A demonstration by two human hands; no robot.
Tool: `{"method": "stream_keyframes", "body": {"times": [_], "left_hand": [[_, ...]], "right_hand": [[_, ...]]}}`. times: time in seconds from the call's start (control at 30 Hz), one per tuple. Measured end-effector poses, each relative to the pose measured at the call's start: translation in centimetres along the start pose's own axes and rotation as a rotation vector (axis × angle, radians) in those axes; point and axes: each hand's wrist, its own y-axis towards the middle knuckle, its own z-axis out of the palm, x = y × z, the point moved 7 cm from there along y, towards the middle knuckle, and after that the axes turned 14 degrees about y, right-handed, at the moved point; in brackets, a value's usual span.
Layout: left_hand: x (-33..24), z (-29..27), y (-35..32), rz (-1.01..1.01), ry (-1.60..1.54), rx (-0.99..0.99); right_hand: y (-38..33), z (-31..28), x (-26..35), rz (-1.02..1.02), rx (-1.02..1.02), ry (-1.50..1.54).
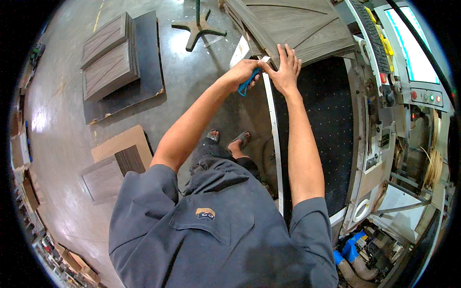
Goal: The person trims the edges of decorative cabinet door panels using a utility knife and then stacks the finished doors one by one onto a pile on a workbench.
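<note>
A blue hand tool (249,82) with a loop-like end is gripped in my left hand (241,76), whose fingers are closed around it; its working end is hidden. That hand is at the near corner of a wood-grain panel (307,36) with grooved diagonal lines. My right hand (285,72) rests on the same corner with its fingers stretched out over the panel's edge and its thumb close to the left hand. A small white spot shows between both hands, too small to make out. The panel lies at the far end of a black dotted machine table (326,125).
To the right stands a machine with a keyboard (372,38), a lit screen (415,45) and buttons. Stacked wood-grain panels (108,57) lie on a dark board (149,62) at left. More panels (103,180) lie nearer. A stand base (197,32) is on the floor beyond.
</note>
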Motion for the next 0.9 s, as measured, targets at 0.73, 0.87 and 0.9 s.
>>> {"method": "stream_keyframes", "body": {"times": [0.73, 0.87, 0.9], "left_hand": [[-1.3, -0.4, -0.3, 0.04, 0.158, -0.025], [-1.6, -0.7, -0.6, 0.034, 0.207, -0.009], [-1.9, -0.5, -0.8, 0.045, 0.177, 0.029]], "right_hand": [[-0.1, -0.2, -0.2, 0.011, -0.012, 0.028], [0.0, 0.0, 0.1, -0.002, -0.019, 0.032], [-0.1, 0.0, -0.1, 0.001, -0.022, 0.05]]}}
